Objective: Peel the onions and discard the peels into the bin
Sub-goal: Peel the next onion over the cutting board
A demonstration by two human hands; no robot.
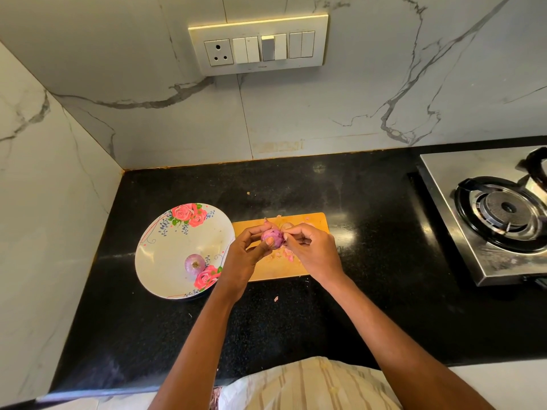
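Purple onion (273, 237) gripped by left hand (244, 255), right hand (310, 250) picking.

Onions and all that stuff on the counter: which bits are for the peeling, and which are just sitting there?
For the peeling: onion in both hands, left hand, right hand, peels, board, plate with another onion.

Just there: stove, switches.

Plate (165, 255) left, stove (461, 208) right.
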